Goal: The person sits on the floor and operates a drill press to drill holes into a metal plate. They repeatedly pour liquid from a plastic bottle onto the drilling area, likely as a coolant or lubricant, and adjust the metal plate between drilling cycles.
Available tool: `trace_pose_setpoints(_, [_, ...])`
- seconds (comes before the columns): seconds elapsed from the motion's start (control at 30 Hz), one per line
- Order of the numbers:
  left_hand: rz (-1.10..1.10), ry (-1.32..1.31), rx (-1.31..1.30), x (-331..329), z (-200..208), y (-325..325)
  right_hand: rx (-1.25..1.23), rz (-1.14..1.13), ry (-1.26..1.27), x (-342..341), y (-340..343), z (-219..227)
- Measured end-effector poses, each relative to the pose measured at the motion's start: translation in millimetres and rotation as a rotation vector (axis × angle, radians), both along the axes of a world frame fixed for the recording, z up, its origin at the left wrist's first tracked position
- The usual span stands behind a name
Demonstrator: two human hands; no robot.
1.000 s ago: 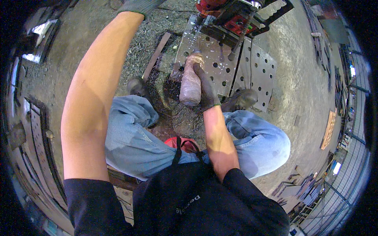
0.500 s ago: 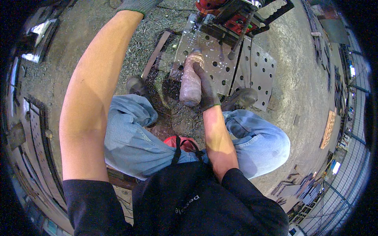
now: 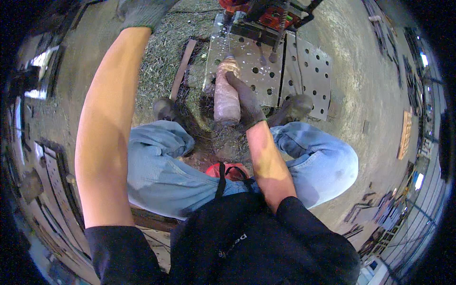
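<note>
My right hand (image 3: 244, 97), in a dark knit glove, is closed around a grimy pinkish-brown squeeze bottle (image 3: 227, 97). The bottle's narrow tip points away from me, over a steel plate (image 3: 259, 88) with rows of round holes and white splashes. Beyond the tip stands a red and black drilling machine (image 3: 266, 21) with a long spiral bit, partly cut off by the upper edge. At the far left my left hand (image 3: 142, 14), in a grey glove, reaches out at arm's length. Its fingers are dim and partly out of the picture, so its grip cannot be made out.
Metal shavings (image 3: 159, 71) cover the ground left of the plate, around a flat metal strip (image 3: 183, 69). My boots (image 3: 297, 107) flank the bottle. Holed steel lengths (image 3: 54, 175) lie at left; metal pieces (image 3: 387, 206) are piled at right, near a wooden pallet (image 3: 405, 135).
My left hand has come slightly lower and further left in view. The right hand keeps its hold on the bottle. The whole view has shifted a little, with the machine now higher.
</note>
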State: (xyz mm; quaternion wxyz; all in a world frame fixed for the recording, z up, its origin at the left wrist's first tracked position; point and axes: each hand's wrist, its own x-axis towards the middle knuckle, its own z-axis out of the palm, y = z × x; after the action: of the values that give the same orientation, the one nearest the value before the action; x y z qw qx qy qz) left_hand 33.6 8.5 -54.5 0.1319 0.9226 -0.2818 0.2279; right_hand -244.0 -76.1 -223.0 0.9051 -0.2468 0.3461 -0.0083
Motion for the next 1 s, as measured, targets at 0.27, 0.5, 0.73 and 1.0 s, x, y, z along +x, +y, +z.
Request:
trace_pose_setpoints(0.27, [-0.008, -0.024, 0.009, -3, 1, -8, -0.091, -0.019, 0.104, 0, -3, -13])
trace_pose_setpoints(0.5, [-0.003, -0.051, 0.026, 3, -1, -5, -0.053, -0.046, 0.010, 4, 1, -5])
trace_pose_setpoints(0.73, [-0.012, -0.037, -0.008, -13, 6, -9, -0.156, -0.041, 0.105, 3, -5, -10])
trace_pose_setpoints(1.0, [-0.010, 0.000, -0.012, -16, 8, -10, -0.179, -0.041, 0.097, 2, -3, -14])
